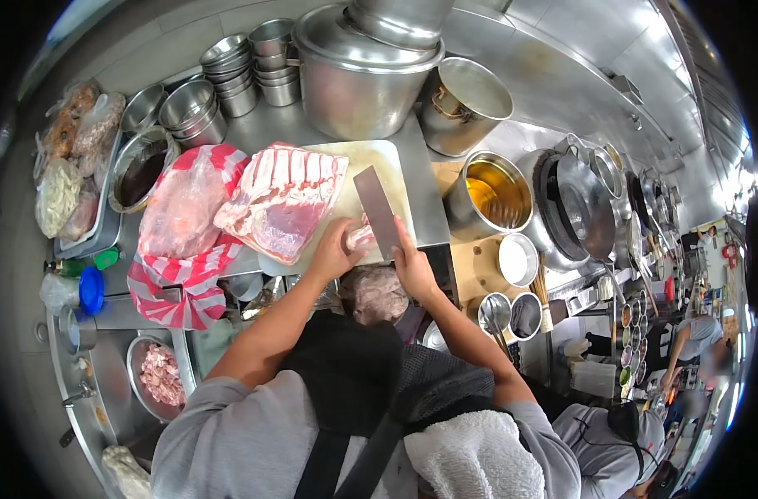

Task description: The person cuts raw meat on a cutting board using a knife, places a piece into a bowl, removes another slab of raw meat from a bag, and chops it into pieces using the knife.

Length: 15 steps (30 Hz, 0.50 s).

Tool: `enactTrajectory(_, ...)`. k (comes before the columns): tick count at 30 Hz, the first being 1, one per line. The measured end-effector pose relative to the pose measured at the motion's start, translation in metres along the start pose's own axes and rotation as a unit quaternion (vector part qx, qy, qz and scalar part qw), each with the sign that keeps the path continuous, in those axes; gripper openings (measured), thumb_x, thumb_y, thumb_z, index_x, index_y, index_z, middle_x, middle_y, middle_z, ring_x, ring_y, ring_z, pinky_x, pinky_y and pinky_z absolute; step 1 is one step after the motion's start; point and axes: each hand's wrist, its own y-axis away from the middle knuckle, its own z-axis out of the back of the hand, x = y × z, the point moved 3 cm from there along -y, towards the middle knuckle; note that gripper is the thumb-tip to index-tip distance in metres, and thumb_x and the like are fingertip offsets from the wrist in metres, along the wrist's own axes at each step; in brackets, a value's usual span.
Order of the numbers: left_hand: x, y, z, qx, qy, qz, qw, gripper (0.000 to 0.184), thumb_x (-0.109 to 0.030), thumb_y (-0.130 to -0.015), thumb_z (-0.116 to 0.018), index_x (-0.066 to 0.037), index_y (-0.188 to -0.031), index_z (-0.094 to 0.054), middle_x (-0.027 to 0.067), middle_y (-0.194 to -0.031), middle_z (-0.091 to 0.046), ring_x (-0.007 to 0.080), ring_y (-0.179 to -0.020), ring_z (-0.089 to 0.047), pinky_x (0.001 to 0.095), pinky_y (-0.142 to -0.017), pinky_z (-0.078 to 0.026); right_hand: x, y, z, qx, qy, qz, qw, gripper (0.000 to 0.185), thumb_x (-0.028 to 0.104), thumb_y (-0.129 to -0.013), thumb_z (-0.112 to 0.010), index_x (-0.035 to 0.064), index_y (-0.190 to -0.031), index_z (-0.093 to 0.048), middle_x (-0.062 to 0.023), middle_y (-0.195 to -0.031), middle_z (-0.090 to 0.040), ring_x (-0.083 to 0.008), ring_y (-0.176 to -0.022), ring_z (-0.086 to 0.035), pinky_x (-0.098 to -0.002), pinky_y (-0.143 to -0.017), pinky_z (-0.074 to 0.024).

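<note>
My right hand (413,262) is closed around the handle of a cleaver (374,200), whose broad blade points away from me over the white cutting board (379,155). My left hand (332,249) grips a small piece of meat (361,236) just left of the blade. Whether the edge touches that piece, I cannot tell. A large slab of ribs (284,200) covers the left part of the board, bones facing up. Left of it, a red-and-white striped bag (163,295) holds more raw meat (188,208) in clear plastic.
Steel pots (362,100) and stacked steel containers (228,75) line the back. At right stand a pot of amber oil (489,193) and woks (587,208). A bowl of cut meat (160,374) sits by the sink at left. Co-workers (603,449) stand at right.
</note>
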Motion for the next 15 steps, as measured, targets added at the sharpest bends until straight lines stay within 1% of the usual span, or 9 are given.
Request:
enactTrajectory(2,0.001,0.004,0.009,-0.025,-0.021,-0.005,0.999,0.051,-0.014,-0.082,-0.093,-0.002,-0.125,-0.066,0.0162,-0.124,-0.067,0.032,-0.105,-0.069,0.0416,-0.093,-0.057,0.003,0.0,-0.012,-0.045,-0.011,0.079,0.996,0.077,0.01,-0.108,-0.055,0.0235,-0.176,-0.021,-0.0393,-0.096,-0.07,-0.0574,-0.089,-0.07,-0.0616,-0.08,-0.0527)
enactTrajectory(3,0.004,0.006,0.01,0.011,0.004,0.019,1.0,0.05,-0.013,-0.083,-0.091,-0.003,-0.125,-0.067,0.0156,-0.123,-0.067,0.0344,-0.109,-0.068,0.0424,-0.096,-0.056,0.003,-0.002,-0.016,-0.023,-0.003,0.055,0.998,0.077,0.01,-0.108,-0.055,0.0237,-0.176,-0.021,-0.0391,-0.092,-0.07,-0.0577,-0.087,-0.07,-0.0628,-0.079,-0.0526)
enactTrajectory(4,0.007,0.007,0.01,0.046,0.03,0.043,0.998,0.048,-0.012,-0.084,-0.088,-0.004,-0.126,-0.068,0.0151,-0.123,-0.068,0.0368,-0.113,-0.068,0.0432,-0.098,-0.056,0.005,-0.003,-0.02,-0.021,-0.003,0.056,0.998,0.077,0.01,-0.108,-0.055,0.0237,-0.176,-0.021,-0.0391,-0.092,-0.07,-0.0577,-0.087,-0.07,-0.0628,-0.079,-0.0526)
enactTrajectory(5,0.007,0.008,0.011,0.044,0.03,0.045,0.998,0.048,-0.012,-0.084,-0.088,-0.004,-0.126,-0.068,0.0151,-0.123,-0.068,0.0368,-0.113,-0.068,0.0432,-0.098,-0.056,0.007,-0.005,-0.023,-0.006,0.02,0.042,0.999,0.077,0.01,-0.108,-0.056,0.0238,-0.176,-0.021,-0.0392,-0.092,-0.07,-0.0577,-0.086,-0.07,-0.0634,-0.079,-0.0526)
enactTrajectory(7,0.007,0.004,0.009,0.065,0.046,0.08,0.994,0.037,-0.012,-0.087,-0.086,-0.004,-0.12,-0.071,0.0146,-0.118,-0.069,0.0351,-0.108,-0.069,0.0431,-0.092,-0.056,0.004,-0.009,-0.031,0.01,0.046,0.03,0.998,0.077,0.01,-0.108,-0.056,0.024,-0.175,-0.021,-0.0394,-0.092,-0.07,-0.0578,-0.086,-0.07,-0.064,-0.079,-0.0526)
enactTrajectory(8,0.006,0.001,0.008,0.063,0.046,0.081,0.994,0.037,-0.012,-0.087,-0.086,-0.004,-0.12,-0.071,0.0146,-0.118,-0.069,0.0351,-0.108,-0.069,0.0431,-0.092,-0.056,0.004,-0.009,-0.034,-0.008,0.05,0.053,0.997,0.077,0.011,-0.107,-0.055,0.0242,-0.175,-0.022,-0.0391,-0.092,-0.07,-0.0576,-0.085,-0.07,-0.0643,-0.079,-0.0526)
enactTrajectory(10,0.006,0.003,0.004,0.024,-0.011,0.018,0.999,0.026,-0.014,-0.089,-0.087,-0.005,-0.11,-0.074,0.0124,-0.114,-0.071,0.0326,-0.097,-0.071,0.0404,-0.083,-0.058,0.01,-0.001,-0.033,-0.021,0.054,0.073,0.996,0.076,0.012,-0.107,-0.055,0.0244,-0.175,-0.023,-0.0388,-0.091,-0.07,-0.0575,-0.084,-0.069,-0.0646,-0.078,-0.0526)
enactTrajectory(12,0.009,0.004,0.001,0.026,-0.001,0.025,0.999,0.026,-0.014,-0.089,-0.087,-0.005,-0.11,-0.075,0.0129,-0.113,-0.072,0.033,-0.099,-0.071,0.0409,-0.084,-0.058,0.015,0.013,-0.021,0.057,0.133,-0.021,0.989,0.077,0.012,-0.107,-0.056,0.0251,-0.175,-0.022,-0.0376,-0.091,-0.071,-0.0569,-0.082,-0.07,-0.0644,-0.076,-0.0529)
enactTrajectory(15,0.014,0.003,0.0,0.025,-0.006,0.018,0.999,0.027,-0.015,-0.088,-0.086,-0.006,-0.11,-0.076,0.0133,-0.112,-0.073,0.0333,-0.102,-0.071,0.0416,-0.086,-0.059,-0.001,0.048,-0.011,0.044,0.101,0.012,0.994,0.081,0.012,-0.106,-0.058,0.0297,-0.176,-0.021,-0.0365,-0.086,-0.071,-0.0569,-0.08,-0.07,-0.0654,-0.073,-0.0519)
